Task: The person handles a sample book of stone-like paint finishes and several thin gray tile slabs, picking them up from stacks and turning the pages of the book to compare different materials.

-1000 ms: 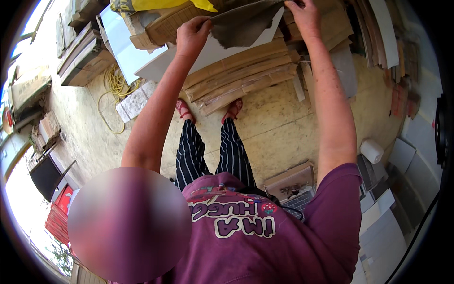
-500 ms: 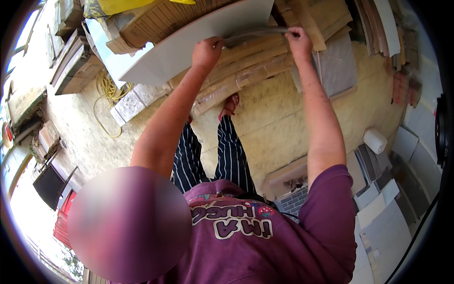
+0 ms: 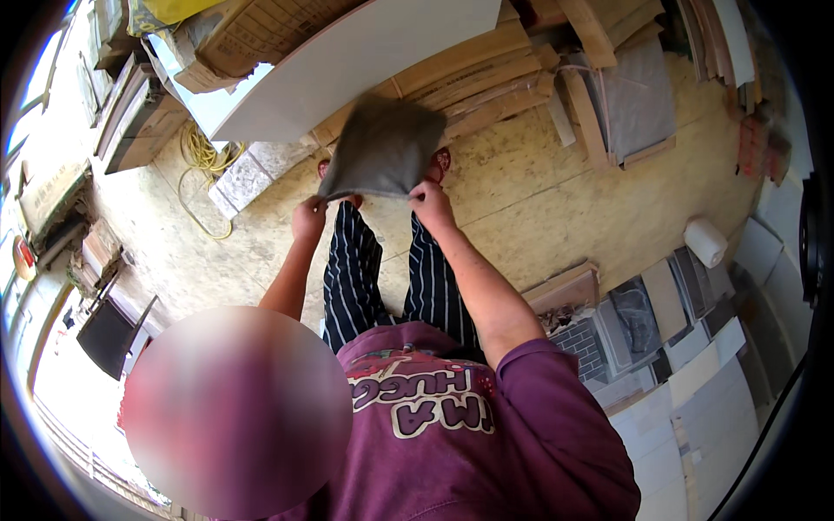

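A dark grey cloth (image 3: 382,148) is spread out between my two hands, roughly square and slightly blurred by motion. My left hand (image 3: 308,219) pinches its near left corner. At the near right corner, my right hand (image 3: 432,205) grips it in the same way. The near edge runs fairly straight from hand to hand, sagging a little, while the far part fans out in front of the cartons. Beneath it, the cloth partly hides my feet in red shoes.
Stacked brown cartons (image 3: 486,74) and a large pale panel (image 3: 347,69) lie just ahead. A coiled yellow hose (image 3: 198,152) is on the floor at left. At right are a white roll (image 3: 705,242), several tile samples (image 3: 686,286) and a wrapped grey slab (image 3: 638,104).
Both hands have come back from over the cartons toward my body and to the left. The cloth, a thin blurred strip before, now shows its broad face.
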Available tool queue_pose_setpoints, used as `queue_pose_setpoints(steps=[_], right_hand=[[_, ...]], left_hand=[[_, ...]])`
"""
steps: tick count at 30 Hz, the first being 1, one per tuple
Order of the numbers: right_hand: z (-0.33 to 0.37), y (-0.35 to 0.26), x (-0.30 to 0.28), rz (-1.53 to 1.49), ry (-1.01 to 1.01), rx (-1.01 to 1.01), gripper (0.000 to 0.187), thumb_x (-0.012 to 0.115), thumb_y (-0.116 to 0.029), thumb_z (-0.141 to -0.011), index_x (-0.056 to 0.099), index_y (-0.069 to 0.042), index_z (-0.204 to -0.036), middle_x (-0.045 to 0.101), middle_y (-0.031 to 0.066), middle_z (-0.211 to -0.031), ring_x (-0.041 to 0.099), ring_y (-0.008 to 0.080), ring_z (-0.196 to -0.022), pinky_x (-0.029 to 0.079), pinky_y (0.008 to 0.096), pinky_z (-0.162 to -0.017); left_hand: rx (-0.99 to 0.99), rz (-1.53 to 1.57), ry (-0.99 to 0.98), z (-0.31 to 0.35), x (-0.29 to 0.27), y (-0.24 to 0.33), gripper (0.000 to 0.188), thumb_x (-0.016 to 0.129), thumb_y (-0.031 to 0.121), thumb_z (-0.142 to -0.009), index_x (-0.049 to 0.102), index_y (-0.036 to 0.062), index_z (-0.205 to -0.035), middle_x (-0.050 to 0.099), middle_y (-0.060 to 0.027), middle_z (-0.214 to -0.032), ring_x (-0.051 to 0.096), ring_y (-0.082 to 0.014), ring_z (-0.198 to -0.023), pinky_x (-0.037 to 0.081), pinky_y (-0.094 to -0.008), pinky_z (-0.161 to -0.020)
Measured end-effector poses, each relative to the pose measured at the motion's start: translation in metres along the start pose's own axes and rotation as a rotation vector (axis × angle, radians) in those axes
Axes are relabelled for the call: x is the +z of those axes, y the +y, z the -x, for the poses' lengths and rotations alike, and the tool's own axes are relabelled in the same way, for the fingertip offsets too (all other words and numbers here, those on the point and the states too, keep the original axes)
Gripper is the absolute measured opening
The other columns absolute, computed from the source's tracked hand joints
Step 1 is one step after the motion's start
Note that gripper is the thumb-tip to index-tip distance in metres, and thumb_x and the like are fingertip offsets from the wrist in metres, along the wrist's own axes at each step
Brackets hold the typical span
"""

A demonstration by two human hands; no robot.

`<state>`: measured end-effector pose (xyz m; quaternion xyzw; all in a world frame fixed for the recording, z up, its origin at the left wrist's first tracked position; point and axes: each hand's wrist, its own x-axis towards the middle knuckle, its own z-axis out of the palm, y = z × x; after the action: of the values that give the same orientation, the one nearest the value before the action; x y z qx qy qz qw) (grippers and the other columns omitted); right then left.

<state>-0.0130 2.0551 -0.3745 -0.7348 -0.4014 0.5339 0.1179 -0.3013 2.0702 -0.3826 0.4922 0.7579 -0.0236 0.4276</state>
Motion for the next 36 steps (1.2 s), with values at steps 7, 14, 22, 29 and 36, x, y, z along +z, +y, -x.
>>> queue_pose_setpoints(steps=[7, 14, 22, 29, 36], right_hand=[[-0.005, -0.001, -0.029, -0.152, 0.001, 0.003, 0.016, 0.066, -0.011, -0.070, 0.062, -0.003, -0.082, 0.065, 0.0123, -0.081, 0.063, 0.0251, -0.080, 0.049, 0.0334, -0.072], [-0.049, -0.006, -0.181, -0.257, 0.355, -0.065, 0.018, 0.068, -0.015, -0.070, 0.063, -0.008, -0.086, 0.064, 0.0027, -0.080, 0.060, 0.0129, -0.070, 0.048, 0.0260, -0.067], [-0.046, 0.026, -0.261, -0.570, 0.566, -0.129, 0.019, 0.067, -0.006, -0.078, 0.057, -0.003, -0.094, 0.061, 0.0034, -0.083, 0.055, 0.0083, -0.071, 0.046, 0.0202, -0.064], [-0.053, 0.074, -0.148, -0.352, 0.480, -0.126, 0.018, 0.069, -0.009, -0.076, 0.060, -0.005, -0.092, 0.061, 0.0001, -0.078, 0.055, 0.0059, -0.066, 0.045, 0.0195, -0.058], [-0.018, 0.005, -0.004, -0.147, 0.009, 0.027, 0.019, 0.067, -0.017, -0.070, 0.063, -0.005, -0.085, 0.065, 0.0085, -0.081, 0.062, 0.0184, -0.075, 0.048, 0.0293, -0.071]], left_hand=[[0.133, -0.045, 0.062, -0.003, -0.018, 0.053, 0.022, 0.059, 0.022, -0.083, 0.066, 0.0041, -0.093, 0.066, -0.0122, -0.077, 0.063, -0.0180, -0.059, 0.049, -0.0307, -0.058], [0.454, 0.103, 0.117, -0.044, 0.004, 0.235, 0.023, 0.058, 0.029, -0.080, 0.067, 0.0107, -0.091, 0.063, -0.0164, -0.081, 0.061, -0.0343, -0.077, 0.049, -0.0401, -0.067], [0.471, 0.317, 0.081, -0.051, 0.045, 0.339, 0.021, 0.060, 0.028, -0.080, 0.068, 0.0146, -0.095, 0.066, -0.0117, -0.081, 0.063, -0.0291, -0.078, 0.050, -0.0356, -0.070], [0.363, 0.183, 0.107, -0.067, 0.035, 0.250, 0.022, 0.060, 0.027, -0.080, 0.067, 0.0142, -0.096, 0.067, -0.0102, -0.082, 0.064, -0.0283, -0.077, 0.051, -0.0340, -0.070], [0.099, 0.104, 0.211, -0.045, -0.027, 0.060, 0.021, 0.061, 0.028, -0.079, 0.069, 0.0133, -0.092, 0.066, -0.0122, -0.083, 0.064, -0.0292, -0.079, 0.050, -0.0359, -0.069]])
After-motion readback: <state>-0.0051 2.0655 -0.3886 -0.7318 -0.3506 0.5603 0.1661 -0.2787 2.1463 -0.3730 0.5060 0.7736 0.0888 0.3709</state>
